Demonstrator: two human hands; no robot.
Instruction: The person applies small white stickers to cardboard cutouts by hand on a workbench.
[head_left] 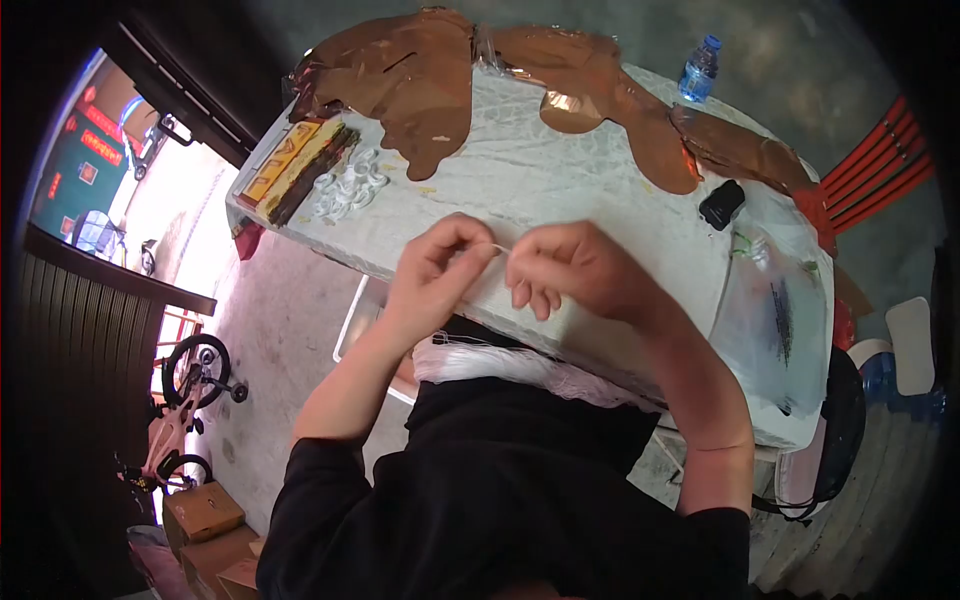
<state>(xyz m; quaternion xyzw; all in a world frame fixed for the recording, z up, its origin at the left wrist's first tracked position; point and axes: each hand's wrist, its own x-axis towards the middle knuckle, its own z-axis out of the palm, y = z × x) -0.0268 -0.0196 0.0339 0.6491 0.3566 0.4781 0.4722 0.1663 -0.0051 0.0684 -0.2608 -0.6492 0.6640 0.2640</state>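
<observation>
Concrete floor and a bike sit lower left of frame from where I'm watching. Next, white rings are piled on the pale-topped table, upper left. Mid-frame, the left hand has thumb and index pinched on a thin white strand, other fingers curled. Right hand's loosely curled at its other end, can't tell if it's gripping. Bottle's upper right, red slats beyond.
</observation>
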